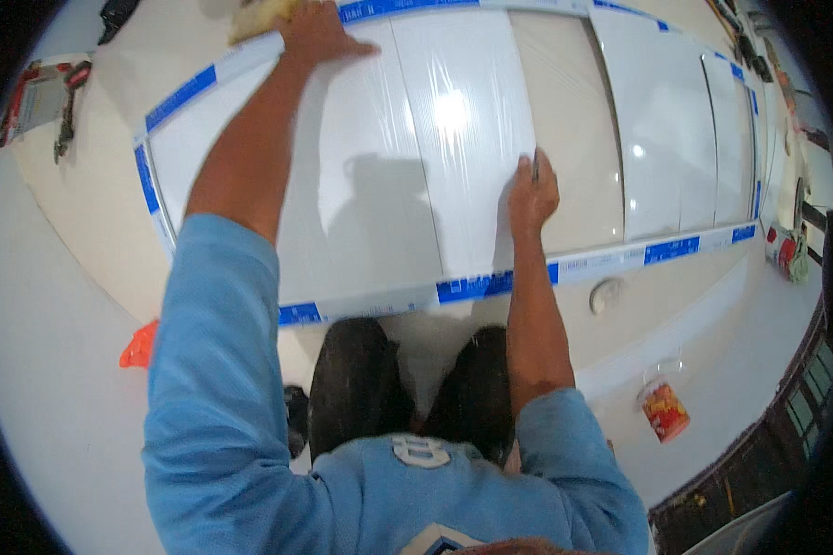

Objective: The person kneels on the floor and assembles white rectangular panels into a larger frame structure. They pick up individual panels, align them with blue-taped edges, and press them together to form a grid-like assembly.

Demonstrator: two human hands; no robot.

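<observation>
A long frame (583, 269) wrapped in blue-and-white film lies in front of me, with glossy white panels (467, 157) inside it. At its far left edge rests my left hand (317, 35), thumb spread to the right over the panel. A yellowish, sponge-like piece (257, 18) is just beside that hand. My right hand (534, 196) is closed at the right edge of the middle panel, beside an uncovered beige gap (574, 120). A small dark tip shows above its fingers; what it belongs to is hidden. Clear wrinkled film covers part of the panels.
Red-handled pliers (72, 102) lie at the far left, near an orange-red bag (139, 345). On the near right are a round whitish disc (606, 296) and a red-and-yellow container (665, 412). A red-and-green package (787, 252) sits past the frame's right end.
</observation>
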